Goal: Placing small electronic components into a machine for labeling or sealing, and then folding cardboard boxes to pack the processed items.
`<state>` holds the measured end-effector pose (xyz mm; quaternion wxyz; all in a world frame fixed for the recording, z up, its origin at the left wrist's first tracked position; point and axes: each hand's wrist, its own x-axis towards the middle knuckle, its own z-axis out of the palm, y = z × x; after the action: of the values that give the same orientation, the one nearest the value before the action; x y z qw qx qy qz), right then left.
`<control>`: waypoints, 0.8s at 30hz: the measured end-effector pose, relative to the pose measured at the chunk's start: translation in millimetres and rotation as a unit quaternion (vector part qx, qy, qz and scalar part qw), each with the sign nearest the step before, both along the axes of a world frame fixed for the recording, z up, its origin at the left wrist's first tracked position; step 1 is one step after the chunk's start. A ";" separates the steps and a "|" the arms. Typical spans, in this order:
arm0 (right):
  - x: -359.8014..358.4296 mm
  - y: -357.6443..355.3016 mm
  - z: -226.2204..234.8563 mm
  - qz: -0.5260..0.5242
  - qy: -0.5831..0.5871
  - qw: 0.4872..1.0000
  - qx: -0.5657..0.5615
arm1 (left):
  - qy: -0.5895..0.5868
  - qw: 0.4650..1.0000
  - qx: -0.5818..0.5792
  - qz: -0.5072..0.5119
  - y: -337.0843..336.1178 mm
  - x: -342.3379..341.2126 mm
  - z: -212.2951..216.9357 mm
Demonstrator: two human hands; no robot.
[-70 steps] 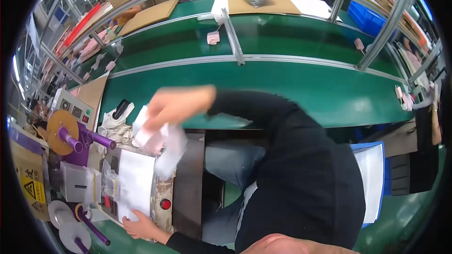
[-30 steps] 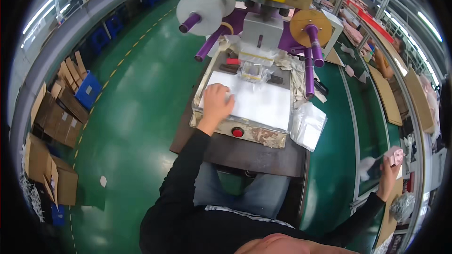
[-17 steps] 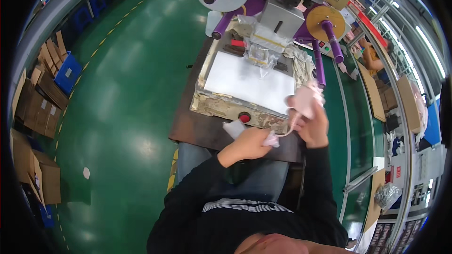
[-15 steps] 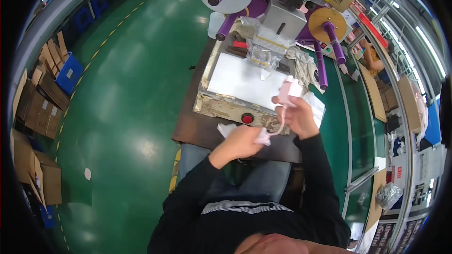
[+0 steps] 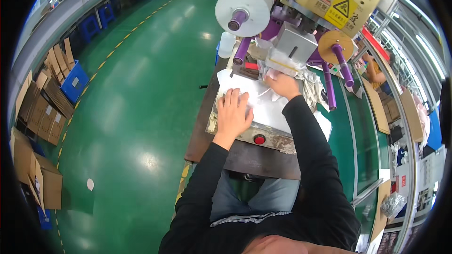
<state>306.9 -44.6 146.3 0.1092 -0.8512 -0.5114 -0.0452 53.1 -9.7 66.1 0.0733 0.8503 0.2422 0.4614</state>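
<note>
Two bare hands at work on a machine seen from above. The left hand (image 5: 234, 115) is spread palm down, fingers apart, over the left part of a white sheet (image 5: 278, 113); a pale flap (image 5: 226, 81) pokes out just past its fingertips. The right hand (image 5: 285, 86), farther forward, has bent fingers at a small pink piece (image 5: 272, 73), mostly hidden; whether they pinch it cannot be told. A thin pale cord (image 5: 265, 91) lies on the sheet in the narrow gap between the hands.

Room is tight beyond the right hand: a plastic-wrapped part (image 5: 282, 61) sits just past its fingers, under a grey metal block (image 5: 297, 42). A purple rod (image 5: 328, 87) hangs to its right, near a crumpled cloth (image 5: 311, 81).

Nearer the person than both hands runs the worn front edge of the machine base (image 5: 282, 144), with a red button (image 5: 259, 139) to the near right of the left hand. Beyond that edge, toward the person, is a strip of dark counter (image 5: 263, 162). Green floor (image 5: 141, 113) stretches wide left of the left hand.
</note>
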 end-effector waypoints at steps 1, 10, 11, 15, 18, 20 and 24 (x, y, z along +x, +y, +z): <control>9.6 5.1 -3.7 0.013 -0.024 0.999 0.022 | -0.006 1.000 0.003 0.007 -0.7 3.3 -0.7; 33.1 22.5 -24.8 0.085 -0.118 0.987 0.063 | -0.012 0.999 -0.024 0.025 -1.5 -0.9 -0.8; 29.8 18.3 -25.4 0.086 -0.121 0.985 0.087 | -0.010 0.999 -0.031 0.025 -2.0 0.1 -1.0; 14.7 16.3 -17.2 0.077 -0.138 0.981 0.112 | -0.021 0.998 -0.055 0.028 -1.0 3.5 -2.8; 18.6 7.8 -13.9 0.079 -0.185 0.979 0.028 | -0.018 0.999 -0.045 0.021 -2.1 11.1 -1.2; -6.1 10.9 8.1 0.008 -0.060 0.993 -0.101 | -0.025 0.998 -0.037 0.033 1.3 11.0 -6.8; -8.3 -11.7 -24.5 0.134 -0.135 0.977 0.099 | -0.028 0.998 -0.031 0.041 -0.1 9.6 -9.6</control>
<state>298.6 -56.4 121.8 0.1279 -0.7462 -0.6235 -0.1950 62.6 -9.8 56.5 0.0872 0.8239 0.2893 0.4795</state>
